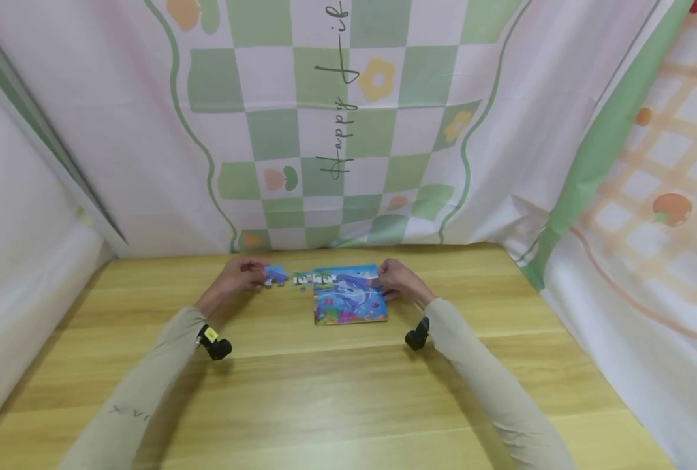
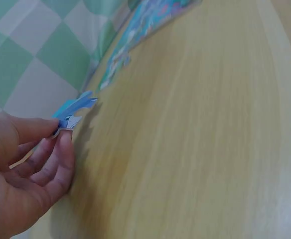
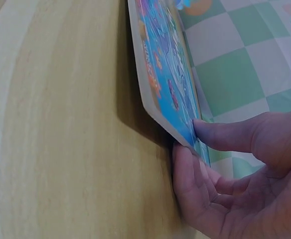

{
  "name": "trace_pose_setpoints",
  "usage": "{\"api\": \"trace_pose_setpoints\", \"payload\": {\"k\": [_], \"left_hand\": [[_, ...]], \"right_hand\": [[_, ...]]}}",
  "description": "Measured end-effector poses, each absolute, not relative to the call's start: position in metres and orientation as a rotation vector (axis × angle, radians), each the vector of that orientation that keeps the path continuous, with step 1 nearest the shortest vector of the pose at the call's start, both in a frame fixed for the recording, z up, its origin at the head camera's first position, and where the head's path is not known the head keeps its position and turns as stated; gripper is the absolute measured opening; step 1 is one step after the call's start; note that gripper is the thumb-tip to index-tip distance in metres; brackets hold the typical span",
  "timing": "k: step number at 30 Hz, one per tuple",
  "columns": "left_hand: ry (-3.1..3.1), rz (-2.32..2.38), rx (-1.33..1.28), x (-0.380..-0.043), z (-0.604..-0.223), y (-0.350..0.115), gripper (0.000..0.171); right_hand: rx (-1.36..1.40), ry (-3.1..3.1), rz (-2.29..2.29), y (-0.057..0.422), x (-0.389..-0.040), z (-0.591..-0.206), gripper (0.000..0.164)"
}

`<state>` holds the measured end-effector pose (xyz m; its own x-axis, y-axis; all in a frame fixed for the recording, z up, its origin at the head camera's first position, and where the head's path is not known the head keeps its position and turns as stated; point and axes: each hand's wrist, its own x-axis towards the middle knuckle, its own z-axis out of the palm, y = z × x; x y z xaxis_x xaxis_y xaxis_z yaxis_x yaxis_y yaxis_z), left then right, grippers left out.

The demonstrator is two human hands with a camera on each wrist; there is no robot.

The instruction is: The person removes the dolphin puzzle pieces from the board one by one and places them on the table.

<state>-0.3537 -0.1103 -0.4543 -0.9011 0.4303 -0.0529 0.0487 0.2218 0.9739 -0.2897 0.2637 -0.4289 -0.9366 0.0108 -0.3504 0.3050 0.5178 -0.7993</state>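
Observation:
In the head view, my left hand [image 1: 238, 278] holds a blue jigsaw puzzle piece [image 1: 275, 275] at the left. The left wrist view shows thumb and fingertips pinching that piece [image 2: 71, 117] above the wooden table. My right hand [image 1: 404, 282] grips the right edge of a square puzzle board [image 1: 348, 303] printed with a dolphin and sea plants. Its thumb lies on top and the fingers reach under, and this edge of the board [image 3: 158, 74] is raised off the table in the right wrist view. A palm-tree puzzle piece [image 1: 301, 279] lies left of the board.
The wooden table [image 1: 325, 391] runs up to a green-and-white checked curtain [image 1: 275, 134] hanging behind the board. More printed cloth [image 1: 636, 261] hangs at the right, and pale cloth [image 1: 31, 228] at the left. Both wrists wear small black cameras [image 1: 216, 346].

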Motion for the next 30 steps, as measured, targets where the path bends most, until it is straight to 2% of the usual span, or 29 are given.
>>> {"api": "trace_pose_setpoints", "payload": {"k": [10, 16, 30], "left_hand": [[2.241, 1.684, 0.383, -0.354, -0.46, -0.11, 0.034], [2.349, 1.598, 0.391, -0.355, -0.464, -0.106, 0.03], [2.536, 1.42, 0.51, -0.351, -0.467, -0.105, 0.025]], "right_hand": [[0.249, 2.461, -1.408, 0.264, -0.288, -0.429, 0.028], [0.265, 2.469, -1.394, 0.263, -0.288, -0.429, 0.028], [0.23, 2.494, -1.369, 0.264, -0.284, -0.43, 0.025]]}}
